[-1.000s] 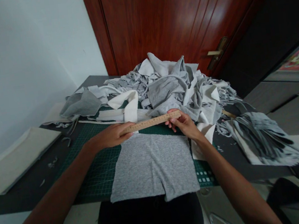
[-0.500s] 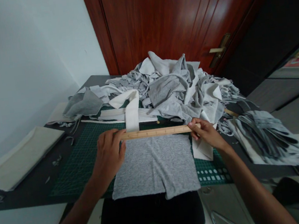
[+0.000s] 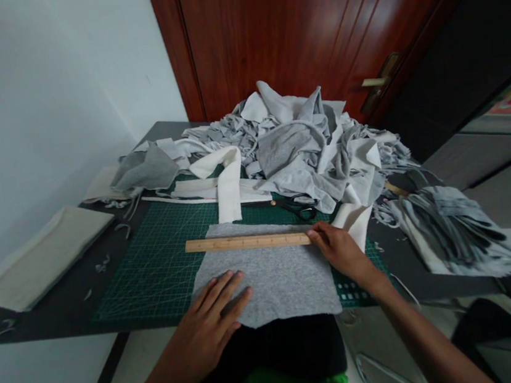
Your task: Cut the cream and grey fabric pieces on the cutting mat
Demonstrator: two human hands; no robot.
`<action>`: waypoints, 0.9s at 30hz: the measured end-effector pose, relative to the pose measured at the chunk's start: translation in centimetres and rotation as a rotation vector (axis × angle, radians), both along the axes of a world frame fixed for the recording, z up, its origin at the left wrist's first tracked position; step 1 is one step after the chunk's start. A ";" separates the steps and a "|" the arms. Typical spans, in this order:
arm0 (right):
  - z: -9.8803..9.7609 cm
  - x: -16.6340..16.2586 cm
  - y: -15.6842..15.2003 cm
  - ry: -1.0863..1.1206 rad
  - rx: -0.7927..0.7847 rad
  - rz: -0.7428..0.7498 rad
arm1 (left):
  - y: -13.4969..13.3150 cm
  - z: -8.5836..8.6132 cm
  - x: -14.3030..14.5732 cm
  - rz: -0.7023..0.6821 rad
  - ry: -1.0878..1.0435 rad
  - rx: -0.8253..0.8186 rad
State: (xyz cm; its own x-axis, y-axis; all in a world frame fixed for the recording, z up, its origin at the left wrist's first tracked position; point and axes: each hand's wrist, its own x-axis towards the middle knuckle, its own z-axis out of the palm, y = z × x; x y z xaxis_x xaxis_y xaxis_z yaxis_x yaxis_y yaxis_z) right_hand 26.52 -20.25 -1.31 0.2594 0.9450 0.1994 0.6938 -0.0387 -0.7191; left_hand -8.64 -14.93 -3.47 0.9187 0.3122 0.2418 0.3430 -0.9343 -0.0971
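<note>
The grey cloth (image 3: 289, 280) is spread on the green mat (image 3: 147, 260), its near edge reaching the table's edge, and the ruler (image 3: 247, 242) lies across it close to the far edge, one end jutting past the cloth's left side. The person's right hand (image 3: 341, 250) pinches the ruler's other end between thumb and fingers; the left hand (image 3: 215, 314) rests palm down on the cloth's near left part, fingers slightly apart and holding nothing. So the laying out looks largely done, while no drawn line or fresh cut can be made out, and the scissors (image 3: 280, 202) lie untouched beyond the cloth. Half a second earlier, both hands held the ruler just beyond the far edge; now the left has let go and come down nearer the body, the ruler sits over the cloth, and the crease at the near edge looks smoothed.
</note>
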 end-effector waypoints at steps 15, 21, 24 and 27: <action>-0.2 -2.3 0.0 -0.571 0.044 0.379 | 2.0 4.1 2.0 0.099 -0.161 -0.196; 1.0 -1.4 0.4 -0.652 0.031 0.420 | 3.4 2.7 5.6 0.156 -0.186 -0.262; 1.3 -0.2 0.4 -0.657 0.021 0.414 | 3.3 2.4 5.5 0.158 -0.212 -0.293; 1.0 1.3 0.0 -0.646 0.008 0.382 | 3.3 2.5 5.3 0.196 -0.197 -0.315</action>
State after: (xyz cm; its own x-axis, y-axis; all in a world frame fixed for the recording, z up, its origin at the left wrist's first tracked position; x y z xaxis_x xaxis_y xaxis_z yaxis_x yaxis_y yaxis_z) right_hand 27.81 -20.25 -0.34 -0.2574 0.9437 0.2078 0.9420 0.2930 -0.1637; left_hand -3.36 -11.67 -0.99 0.7804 0.5630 0.2720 0.5004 -0.8232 0.2682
